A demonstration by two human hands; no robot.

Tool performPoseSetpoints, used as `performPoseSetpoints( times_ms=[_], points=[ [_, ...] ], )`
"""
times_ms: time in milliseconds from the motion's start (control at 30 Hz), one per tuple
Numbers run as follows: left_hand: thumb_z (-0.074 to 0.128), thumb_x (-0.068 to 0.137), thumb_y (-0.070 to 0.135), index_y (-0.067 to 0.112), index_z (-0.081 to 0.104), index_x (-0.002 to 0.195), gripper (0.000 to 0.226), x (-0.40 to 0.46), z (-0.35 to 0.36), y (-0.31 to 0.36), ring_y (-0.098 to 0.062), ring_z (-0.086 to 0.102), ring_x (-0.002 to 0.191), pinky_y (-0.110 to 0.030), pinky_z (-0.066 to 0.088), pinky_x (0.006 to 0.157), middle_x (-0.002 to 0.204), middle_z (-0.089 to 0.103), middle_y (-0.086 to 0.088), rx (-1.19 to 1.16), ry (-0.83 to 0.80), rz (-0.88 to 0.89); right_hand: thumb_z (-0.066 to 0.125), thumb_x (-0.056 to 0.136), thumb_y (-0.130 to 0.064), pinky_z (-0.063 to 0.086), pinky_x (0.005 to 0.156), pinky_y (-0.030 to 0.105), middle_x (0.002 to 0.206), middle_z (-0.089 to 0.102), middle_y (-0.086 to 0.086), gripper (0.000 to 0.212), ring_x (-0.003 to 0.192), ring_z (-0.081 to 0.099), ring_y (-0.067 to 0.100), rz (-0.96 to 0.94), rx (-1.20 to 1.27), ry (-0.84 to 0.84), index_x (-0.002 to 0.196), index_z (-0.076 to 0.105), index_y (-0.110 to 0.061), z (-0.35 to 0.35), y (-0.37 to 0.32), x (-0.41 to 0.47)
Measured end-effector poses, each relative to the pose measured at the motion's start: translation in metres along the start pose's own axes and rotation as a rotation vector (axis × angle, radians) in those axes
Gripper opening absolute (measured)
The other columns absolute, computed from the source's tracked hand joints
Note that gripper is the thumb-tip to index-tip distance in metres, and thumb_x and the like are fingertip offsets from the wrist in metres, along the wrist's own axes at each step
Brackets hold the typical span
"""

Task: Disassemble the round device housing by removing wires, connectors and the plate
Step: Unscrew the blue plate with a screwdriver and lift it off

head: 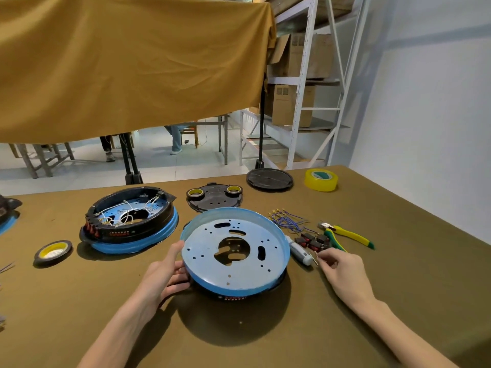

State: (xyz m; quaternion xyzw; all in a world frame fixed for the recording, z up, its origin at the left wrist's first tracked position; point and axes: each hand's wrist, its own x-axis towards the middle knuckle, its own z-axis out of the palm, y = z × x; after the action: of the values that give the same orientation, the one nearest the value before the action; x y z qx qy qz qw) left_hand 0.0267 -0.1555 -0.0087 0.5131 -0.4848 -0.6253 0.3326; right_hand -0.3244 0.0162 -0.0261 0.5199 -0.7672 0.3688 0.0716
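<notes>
A round blue plate [212,264] with several holes and a big central cut-out is tilted up off the table, with a black housing rim [276,284] just under it. My left hand [164,277] grips its left edge. My right hand [342,269] is to the right of the plate, pinching a small thin metal piece [314,259] beside a white screwdriver [299,251]. Loose blue wires with gold terminals [285,221] and red-black connectors [310,241] lie beyond my right hand.
A second round housing [130,224], still wired, sits at the left. A black cover with two tape rolls [215,196], a black disc [269,179], yellow tape [321,179], another tape roll [53,252] and yellow-green pliers [345,235] lie around.
</notes>
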Motion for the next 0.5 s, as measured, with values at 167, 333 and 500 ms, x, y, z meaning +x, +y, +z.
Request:
performPoseSetpoints(
  times_ms=[167,333,500],
  points=[
    [0.072,0.053,0.077,0.013,0.064,0.099,0.080,0.003,-0.005,0.002,-0.026,0.071,0.100,-0.034,0.062,0.067,0.107,0.071,-0.013,-0.015,-0.050,-0.038,0.076,0.083,-0.009,0.053,0.082,0.036,0.102,0.071,-0.006,0.027,0.099,0.063,0.018,0.035,-0.098,-0.047,0.107,0.075,-0.022,0.001,-0.004,0.010],
    [0.082,0.056,0.066,0.000,0.062,0.108,0.086,0.003,-0.010,0.006,-0.025,0.079,0.082,-0.033,0.064,0.061,0.087,0.079,-0.016,-0.161,-0.127,-0.135,0.073,0.089,-0.015,0.052,0.084,0.033,0.101,0.060,-0.007,0.023,0.098,0.058,0.013,-0.078,0.141,0.011,0.111,0.067,-0.018,0.000,-0.047,0.026],
    [0.085,0.058,0.061,-0.004,0.061,0.116,0.090,0.000,-0.005,0.005,-0.030,0.079,0.090,-0.036,0.065,0.066,0.097,0.078,-0.023,-0.211,-0.159,-0.187,0.048,0.090,-0.073,0.035,0.095,0.018,0.120,0.051,-0.020,0.054,0.116,0.044,-0.002,-0.303,0.196,-0.444,0.126,0.060,-0.035,-0.001,-0.132,0.029]
  ],
)
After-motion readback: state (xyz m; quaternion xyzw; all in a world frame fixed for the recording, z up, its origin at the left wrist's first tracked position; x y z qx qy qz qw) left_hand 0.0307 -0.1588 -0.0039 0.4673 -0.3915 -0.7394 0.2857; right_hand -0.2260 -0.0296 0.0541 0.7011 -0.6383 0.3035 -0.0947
